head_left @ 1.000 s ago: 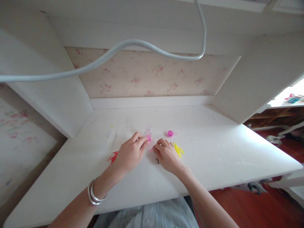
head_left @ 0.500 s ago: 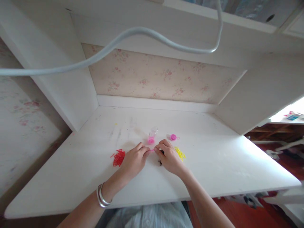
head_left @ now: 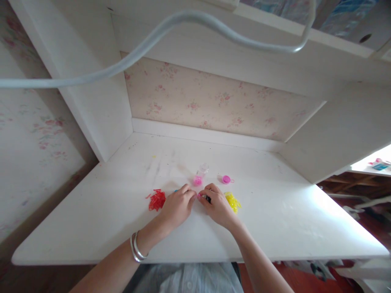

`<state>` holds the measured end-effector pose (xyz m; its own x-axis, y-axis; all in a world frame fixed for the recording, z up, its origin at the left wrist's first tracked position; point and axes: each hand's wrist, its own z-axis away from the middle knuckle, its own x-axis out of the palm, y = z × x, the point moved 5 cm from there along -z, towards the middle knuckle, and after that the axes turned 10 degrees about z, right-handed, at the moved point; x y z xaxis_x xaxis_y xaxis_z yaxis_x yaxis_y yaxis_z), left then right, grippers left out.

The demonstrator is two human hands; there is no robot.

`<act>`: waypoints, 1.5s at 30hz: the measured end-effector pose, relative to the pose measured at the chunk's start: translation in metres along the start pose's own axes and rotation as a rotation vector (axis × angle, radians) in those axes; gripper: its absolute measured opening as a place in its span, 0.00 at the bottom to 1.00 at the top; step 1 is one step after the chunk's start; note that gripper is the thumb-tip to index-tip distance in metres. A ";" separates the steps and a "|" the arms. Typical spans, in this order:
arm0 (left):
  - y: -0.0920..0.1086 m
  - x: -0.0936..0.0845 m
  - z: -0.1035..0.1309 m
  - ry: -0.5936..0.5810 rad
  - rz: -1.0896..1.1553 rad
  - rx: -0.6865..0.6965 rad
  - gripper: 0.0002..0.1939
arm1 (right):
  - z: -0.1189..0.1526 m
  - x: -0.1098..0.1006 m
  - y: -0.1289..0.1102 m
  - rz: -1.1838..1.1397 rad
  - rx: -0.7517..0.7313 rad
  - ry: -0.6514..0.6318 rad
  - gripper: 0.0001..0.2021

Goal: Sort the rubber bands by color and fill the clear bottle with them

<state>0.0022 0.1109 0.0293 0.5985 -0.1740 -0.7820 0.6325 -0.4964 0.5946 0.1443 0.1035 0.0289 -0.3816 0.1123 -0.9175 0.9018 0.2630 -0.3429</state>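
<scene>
My left hand (head_left: 178, 204) and my right hand (head_left: 217, 204) meet fingertip to fingertip just above the table, both pinched closed. A small pink rubber band (head_left: 199, 196) shows between the fingertips, closest to the right ones; most of it is hidden. Left of my left hand lies a pile of red rubber bands (head_left: 157, 200). Yellow rubber bands (head_left: 232, 202) are heaped just right of my right hand. Something dark (head_left: 208, 199) shows partly under the right fingers, and a blue bit (head_left: 176, 191) peeks out behind the left hand.
Beyond my hands a small clear container (head_left: 202, 169) lies with pink pieces (head_left: 198, 180) at its near end. A pink cap (head_left: 226, 179) with a loop sits to its right. The white table (head_left: 275, 211) has side panels and a back wall. A white cable (head_left: 189, 18) crosses overhead.
The pink rubber band was stretched between my two hands; now only a small bit shows by the right fingertips. The view has tilted and shifted slightly.
</scene>
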 end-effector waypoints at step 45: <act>0.031 -0.067 -0.043 0.289 -0.204 0.122 0.14 | 0.086 -0.021 0.089 -0.150 0.346 0.264 0.18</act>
<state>0.0029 0.1442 0.1084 0.5910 0.1778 -0.7868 0.7006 -0.5966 0.3914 0.2503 0.0418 0.0006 -0.5109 0.3495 -0.7854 0.8304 -0.0358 -0.5561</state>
